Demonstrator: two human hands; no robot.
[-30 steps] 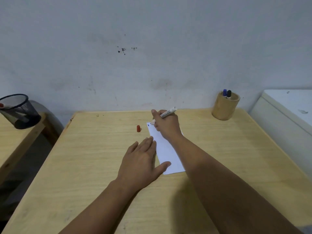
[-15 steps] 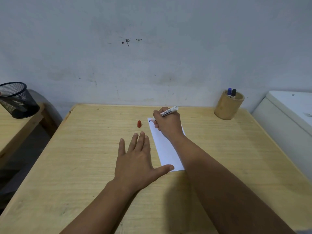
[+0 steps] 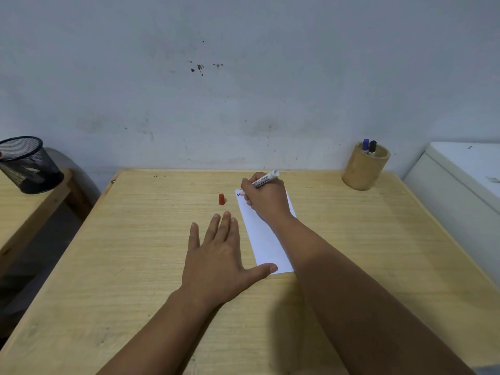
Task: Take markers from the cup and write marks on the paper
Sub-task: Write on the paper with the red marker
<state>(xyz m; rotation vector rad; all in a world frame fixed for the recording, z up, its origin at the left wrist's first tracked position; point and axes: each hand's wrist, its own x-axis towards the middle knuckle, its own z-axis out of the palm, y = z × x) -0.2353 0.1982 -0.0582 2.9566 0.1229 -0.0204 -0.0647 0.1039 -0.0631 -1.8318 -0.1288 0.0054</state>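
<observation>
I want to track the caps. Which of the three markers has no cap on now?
The marker gripped in the right hand over the paper; its red cap stands on the table. The two in the cup keep blue and black caps.

marker [image 3: 264,180], print perhaps "marker"

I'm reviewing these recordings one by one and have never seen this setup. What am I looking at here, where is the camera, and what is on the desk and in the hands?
There is no machine: a person works with bare hands, filmed by one wide-angle camera on their head, looking forward and down. The right hand holds an uncapped marker, its tip at the far corner of a white paper on the wooden desk. The left hand lies flat and open, its thumb on the paper's near edge. A red cap stands beside the paper. A wooden cup at the far right corner holds two more markers.
</observation>
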